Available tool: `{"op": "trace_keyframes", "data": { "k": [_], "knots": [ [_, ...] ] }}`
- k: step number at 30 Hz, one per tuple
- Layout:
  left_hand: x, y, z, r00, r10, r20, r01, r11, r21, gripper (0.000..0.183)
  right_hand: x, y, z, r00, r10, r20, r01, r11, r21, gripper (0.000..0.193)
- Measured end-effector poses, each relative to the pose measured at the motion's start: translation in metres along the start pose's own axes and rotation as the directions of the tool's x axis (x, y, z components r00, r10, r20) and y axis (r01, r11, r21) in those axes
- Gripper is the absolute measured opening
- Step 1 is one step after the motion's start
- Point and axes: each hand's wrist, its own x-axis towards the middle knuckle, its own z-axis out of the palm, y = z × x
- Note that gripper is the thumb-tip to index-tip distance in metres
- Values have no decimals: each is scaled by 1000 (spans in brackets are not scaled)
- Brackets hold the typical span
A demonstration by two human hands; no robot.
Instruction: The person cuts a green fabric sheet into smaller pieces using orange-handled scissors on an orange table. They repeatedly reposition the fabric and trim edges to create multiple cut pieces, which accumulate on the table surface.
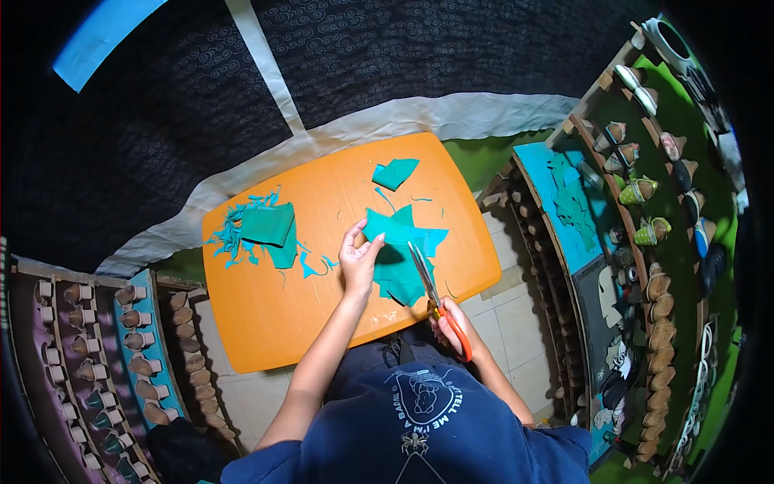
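Note:
Between the fingers and thumb of my left hand [359,255] is the edge of a green fabric piece [391,228], raised over the orange table [322,319]. My right hand [448,323] grips a pair of scissors [422,269] with orange handles. Their long metal blades point up and away, lying close to the held piece; whether they touch it I cannot tell. More green cut pieces [401,282] lie overlapped below the blades. Farther off rests a folded green piece [395,173]. At the table's left side sits a green fabric stack [268,226] beside a heap of curled trimmings [234,228].
Thin offcuts [310,264] are scattered over the tabletop. On the right, a blue-topped shelf [548,189] carries more green scraps, with a rack of shoes and shoe lasts [659,323] beyond. Lasts [141,341] fill racks at left. A dark patterned curtain [403,52] hangs behind.

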Motion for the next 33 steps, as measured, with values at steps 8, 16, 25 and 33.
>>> {"op": "trace_keyframes", "data": {
  "k": [8,16,25,33],
  "knots": [
    [-17,-34,-35,985,-163,56,95,783,615,46,6,2,-3,995,91,-35,-88,994,72,32],
    [20,-46,-35,994,-17,104,-67,657,751,38,27,11,-12,976,121,-179,-172,937,-303,36],
    [134,-78,-31,978,-100,182,-70,664,744,38,36,-5,-24,973,-42,-227,-126,725,-677,55],
    [198,-75,4,972,-68,225,-211,168,963,44,42,9,-42,951,-255,-173,78,742,-666,57]
  ]
}}
